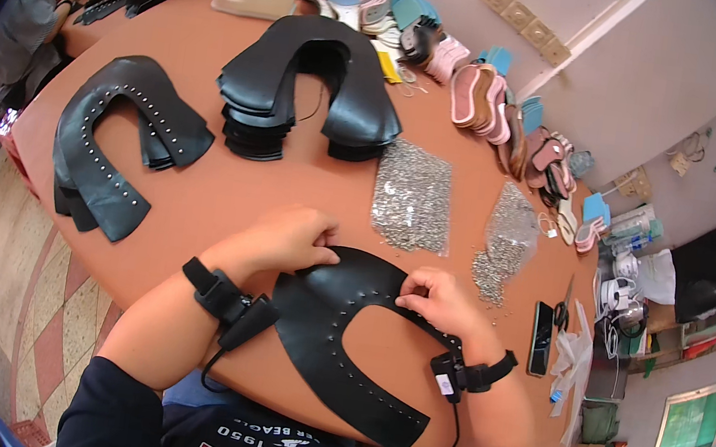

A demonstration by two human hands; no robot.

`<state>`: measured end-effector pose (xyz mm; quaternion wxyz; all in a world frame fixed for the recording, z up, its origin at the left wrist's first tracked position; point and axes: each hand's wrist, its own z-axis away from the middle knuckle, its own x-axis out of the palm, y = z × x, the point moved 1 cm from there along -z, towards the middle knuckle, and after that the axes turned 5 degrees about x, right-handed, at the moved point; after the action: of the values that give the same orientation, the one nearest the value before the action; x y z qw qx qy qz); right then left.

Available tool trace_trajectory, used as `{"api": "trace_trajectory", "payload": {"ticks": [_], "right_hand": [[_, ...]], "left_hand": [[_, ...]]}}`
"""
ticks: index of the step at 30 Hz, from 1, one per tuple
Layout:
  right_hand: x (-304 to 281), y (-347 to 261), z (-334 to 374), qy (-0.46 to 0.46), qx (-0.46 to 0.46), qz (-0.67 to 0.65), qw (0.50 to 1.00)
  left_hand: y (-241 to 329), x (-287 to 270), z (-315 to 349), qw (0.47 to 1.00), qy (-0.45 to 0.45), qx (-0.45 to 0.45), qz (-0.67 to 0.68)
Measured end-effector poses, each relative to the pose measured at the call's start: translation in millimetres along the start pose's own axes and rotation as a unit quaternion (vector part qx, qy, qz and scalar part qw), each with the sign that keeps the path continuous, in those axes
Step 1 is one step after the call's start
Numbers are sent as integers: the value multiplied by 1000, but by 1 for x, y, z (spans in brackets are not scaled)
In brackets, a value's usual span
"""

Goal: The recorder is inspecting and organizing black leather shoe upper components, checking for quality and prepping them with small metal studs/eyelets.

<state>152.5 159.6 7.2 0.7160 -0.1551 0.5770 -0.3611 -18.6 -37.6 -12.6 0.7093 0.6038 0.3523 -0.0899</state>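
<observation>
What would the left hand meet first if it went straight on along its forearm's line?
The left hand would likely meet the clear bag of small metal pieces, though depth is unclear.

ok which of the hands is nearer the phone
Right. The right hand is left of the phone; the left hand is farther left, beyond the right one.

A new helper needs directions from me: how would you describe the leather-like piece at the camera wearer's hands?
On the big orange-brown table, go to the near edge, lower middle of the view. There, touched by the left hand and right hand, lies a black horseshoe-shaped piece studded along its inner curve. Unlike the studded stack leftward and plain-topped stack farther back, it has hands on it.
</observation>
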Motion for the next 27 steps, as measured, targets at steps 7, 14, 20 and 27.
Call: {"api": "trace_trajectory", "payload": {"ticks": [7, 14, 20, 27], "right_hand": [[-68, 87, 62, 275, 141, -120, 943], [-59, 115, 56, 262, 115, -39, 957], [-57, 116, 51, 256, 87, 45, 962], [-57, 87, 53, 252, 49, 271, 928]], "left_hand": [[-2, 1, 0, 1000, 17, 19, -3], [-2, -1, -2, 999, 13, 10, -27], [0, -1, -2, 1000, 3, -4, -11], [-1, -2, 0, 999, 4, 2, -38]]}}
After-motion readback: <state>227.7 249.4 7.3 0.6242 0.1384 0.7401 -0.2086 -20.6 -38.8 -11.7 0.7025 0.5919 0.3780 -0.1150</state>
